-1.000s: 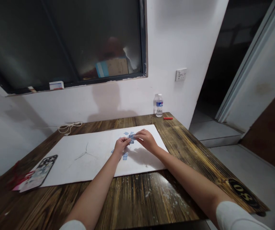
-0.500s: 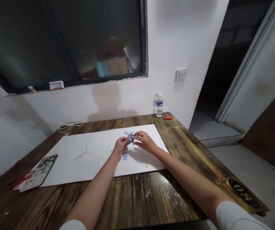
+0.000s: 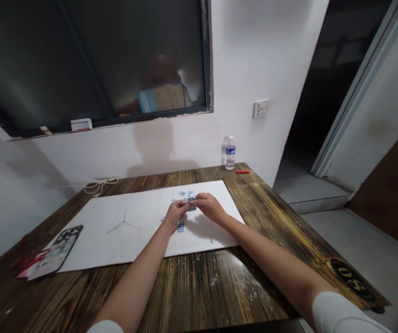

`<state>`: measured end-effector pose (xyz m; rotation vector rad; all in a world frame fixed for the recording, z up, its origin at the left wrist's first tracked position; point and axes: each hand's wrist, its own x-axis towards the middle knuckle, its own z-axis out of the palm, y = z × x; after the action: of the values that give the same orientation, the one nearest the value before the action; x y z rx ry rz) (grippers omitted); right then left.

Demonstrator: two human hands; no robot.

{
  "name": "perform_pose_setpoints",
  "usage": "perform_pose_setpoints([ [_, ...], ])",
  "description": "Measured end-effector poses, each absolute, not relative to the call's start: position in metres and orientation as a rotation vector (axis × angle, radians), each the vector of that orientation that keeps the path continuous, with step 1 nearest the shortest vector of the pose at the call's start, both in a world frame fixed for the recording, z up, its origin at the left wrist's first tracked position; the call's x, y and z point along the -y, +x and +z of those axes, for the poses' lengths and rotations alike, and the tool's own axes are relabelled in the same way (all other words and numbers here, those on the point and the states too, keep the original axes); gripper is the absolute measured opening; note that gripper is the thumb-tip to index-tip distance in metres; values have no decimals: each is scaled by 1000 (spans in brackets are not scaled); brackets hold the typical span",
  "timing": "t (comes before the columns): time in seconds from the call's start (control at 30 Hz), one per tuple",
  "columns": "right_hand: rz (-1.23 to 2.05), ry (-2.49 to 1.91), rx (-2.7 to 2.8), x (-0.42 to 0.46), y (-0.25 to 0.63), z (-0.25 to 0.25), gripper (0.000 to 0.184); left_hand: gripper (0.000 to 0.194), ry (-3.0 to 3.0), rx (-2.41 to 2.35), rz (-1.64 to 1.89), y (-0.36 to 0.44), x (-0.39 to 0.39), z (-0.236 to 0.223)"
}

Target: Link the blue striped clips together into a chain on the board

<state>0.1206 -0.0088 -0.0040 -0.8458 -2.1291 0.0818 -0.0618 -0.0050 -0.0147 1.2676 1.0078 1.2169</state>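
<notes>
My left hand (image 3: 177, 212) and my right hand (image 3: 210, 206) meet above the right part of a white board (image 3: 143, 236). Both are closed in a pinch, fingertips almost touching, on a small blue piece with bars like a ladder (image 3: 191, 207). My fingers cover part of it, and whether it is one piece or several together I cannot tell. More small blue barred pieces lie on the board around the hands: one ladder-like piece (image 3: 181, 227) nearer me, another (image 3: 182, 193) beyond the fingers. One (image 3: 163, 219) is partly hidden by my left wrist.
Dark lines (image 3: 124, 221) mark the board's left half. A phone-like patterned case (image 3: 67, 245) lies at its left edge beside red strings (image 3: 34, 259). Toward the wall are a coiled cord (image 3: 101, 183), a water bottle (image 3: 230, 153) and a red stick (image 3: 242, 171) on the wooden table (image 3: 199, 291).
My right hand's fingers were apart half a second ago; now they are pinched at the blue piece, close against my left fingertips. My left hand has hardly moved.
</notes>
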Motion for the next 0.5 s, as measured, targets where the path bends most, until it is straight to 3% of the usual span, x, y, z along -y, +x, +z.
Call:
perform_pose_setpoints([
  [0.5,230,-746,2324,31,98,-3,12,28,1175,-1122,1623,-71,-6,-16],
])
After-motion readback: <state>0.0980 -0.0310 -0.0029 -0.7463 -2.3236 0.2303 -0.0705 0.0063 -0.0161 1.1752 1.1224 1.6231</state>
